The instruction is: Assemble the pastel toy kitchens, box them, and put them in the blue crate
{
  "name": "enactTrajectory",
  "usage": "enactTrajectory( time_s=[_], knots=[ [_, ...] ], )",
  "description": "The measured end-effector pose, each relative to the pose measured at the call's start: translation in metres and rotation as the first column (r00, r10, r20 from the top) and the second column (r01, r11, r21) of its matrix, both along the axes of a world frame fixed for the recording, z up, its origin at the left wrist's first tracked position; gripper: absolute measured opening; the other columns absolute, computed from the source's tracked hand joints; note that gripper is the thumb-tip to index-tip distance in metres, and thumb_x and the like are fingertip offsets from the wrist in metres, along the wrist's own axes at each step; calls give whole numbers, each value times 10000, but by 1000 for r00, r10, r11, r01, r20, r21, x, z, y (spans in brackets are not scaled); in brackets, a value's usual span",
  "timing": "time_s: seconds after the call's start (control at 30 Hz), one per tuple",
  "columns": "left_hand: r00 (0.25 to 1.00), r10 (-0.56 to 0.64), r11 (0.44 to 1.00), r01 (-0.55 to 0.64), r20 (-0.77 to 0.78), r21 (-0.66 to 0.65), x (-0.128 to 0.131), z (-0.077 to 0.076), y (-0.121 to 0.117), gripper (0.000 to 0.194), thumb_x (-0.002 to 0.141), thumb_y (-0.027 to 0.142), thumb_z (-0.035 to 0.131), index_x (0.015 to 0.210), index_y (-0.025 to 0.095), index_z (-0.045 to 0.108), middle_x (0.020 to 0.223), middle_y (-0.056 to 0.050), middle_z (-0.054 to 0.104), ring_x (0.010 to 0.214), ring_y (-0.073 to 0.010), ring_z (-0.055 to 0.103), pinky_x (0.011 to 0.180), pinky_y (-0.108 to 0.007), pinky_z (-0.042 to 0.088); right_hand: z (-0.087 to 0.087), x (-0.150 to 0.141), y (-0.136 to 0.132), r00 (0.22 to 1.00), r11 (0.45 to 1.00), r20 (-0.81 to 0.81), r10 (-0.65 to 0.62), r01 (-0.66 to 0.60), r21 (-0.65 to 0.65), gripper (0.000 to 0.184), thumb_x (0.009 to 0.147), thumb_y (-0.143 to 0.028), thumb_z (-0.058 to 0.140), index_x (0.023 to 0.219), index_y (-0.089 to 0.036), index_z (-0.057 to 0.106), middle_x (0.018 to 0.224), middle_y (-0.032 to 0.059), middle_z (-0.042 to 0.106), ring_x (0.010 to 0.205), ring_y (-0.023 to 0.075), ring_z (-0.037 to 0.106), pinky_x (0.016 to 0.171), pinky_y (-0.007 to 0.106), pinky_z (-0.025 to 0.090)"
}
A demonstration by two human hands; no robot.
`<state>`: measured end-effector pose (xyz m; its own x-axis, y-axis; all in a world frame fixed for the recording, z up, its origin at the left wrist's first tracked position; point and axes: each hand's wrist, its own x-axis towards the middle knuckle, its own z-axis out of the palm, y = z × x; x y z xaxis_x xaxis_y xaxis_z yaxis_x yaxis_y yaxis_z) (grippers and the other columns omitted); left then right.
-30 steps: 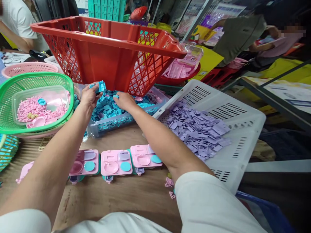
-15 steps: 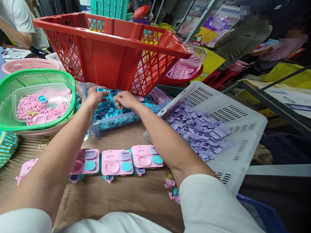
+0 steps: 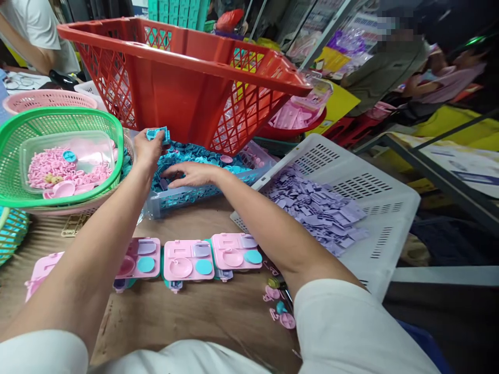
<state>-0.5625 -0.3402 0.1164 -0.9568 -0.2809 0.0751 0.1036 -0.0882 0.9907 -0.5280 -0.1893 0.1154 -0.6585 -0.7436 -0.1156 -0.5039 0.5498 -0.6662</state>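
Observation:
My left hand [image 3: 147,148] grips small bright-blue plastic pieces [image 3: 159,135] between thumb and fingers, raised over the back left of a clear plastic bin [image 3: 156,203]. Loose blue plastic parts [image 3: 195,155] fill that bin. Down at its front left side is my right hand [image 3: 194,173], thumb and fingers apart, the fingertips among the parts and near a small purplish piece. Nothing shows in its grasp. Closer to me, pink plastic cases [image 3: 188,259] with round turquoise and lilac inserts lie in a row on the brown tabletop [image 3: 187,317]; my left forearm partly covers the row.
A large red basket [image 3: 171,93] overhangs the bin's back. On the left stands a green basket [image 3: 62,200] holding a tub of pink parts. A tilted white crate [image 3: 390,208] of lilac pieces [image 3: 315,208] lies right. Small pink parts [image 3: 287,320] sit near my right arm.
My left hand has risen slightly from the bin with the blue pieces. My right hand has moved left and toward me, its curled fingers now spread.

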Motion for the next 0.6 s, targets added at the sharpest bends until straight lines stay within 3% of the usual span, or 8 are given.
enactTrajectory(
  time_s=[0.13,0.27,0.37,0.43,0.47,0.53,0.6],
  knots=[
    [999,-31,996,29,-18,-87,-1,-1,0,197,814,295,738,849,197,570,666,38,589,564,-140,659,550,-214,504,4,-4,-11,999,975,-11,43,-39,221,413,877,-322,757,1268,-186,749,1282,67,749,1117,215,689,902,246,511],
    [1000,-13,993,10,-21,-120,-5,-4,-2,285,778,370,783,832,207,555,652,43,580,586,-151,671,556,-219,514,17,-9,-15,991,865,-114,71,-4,502,345,842,-352,794,1126,-156,790,1124,87,787,994,233,705,760,253,487],
    [999,5,991,-10,-40,-132,-7,-5,-4,278,766,356,786,818,208,557,679,31,596,605,-161,672,552,-234,523,31,-9,-12,912,768,-410,-18,275,578,262,896,-241,693,1107,-110,779,1190,164,757,1060,292,702,807,309,492],
    [998,23,991,-32,-63,-132,-8,-5,-3,222,781,302,757,818,202,563,694,30,598,599,-148,659,551,-231,524,36,-7,-12,839,773,-541,-57,380,508,261,914,-206,639,1118,-102,765,1219,182,740,1105,311,692,847,338,494],
    [997,31,990,-41,-75,-132,-8,-5,-3,180,796,270,730,820,199,566,693,31,592,586,-138,649,544,-226,519,35,-6,-13,851,814,-524,-27,324,483,264,919,-220,637,1126,-112,760,1209,164,746,1104,298,691,862,334,494],
    [995,43,989,-55,-93,-134,-10,-5,-3,116,817,223,684,829,194,573,688,35,583,575,-128,641,534,-221,507,28,-5,-21,918,891,-371,138,48,451,285,917,-269,667,1158,-139,749,1203,110,757,1100,248,687,896,297,492],
    [992,60,988,-75,-110,-138,-13,-6,-3,110,817,220,684,849,193,583,694,40,588,614,-133,659,549,-221,508,17,-6,-33,914,889,-252,318,-194,415,346,910,-294,691,1225,-152,725,1308,95,721,1159,221,664,939,261,479]
  ],
)
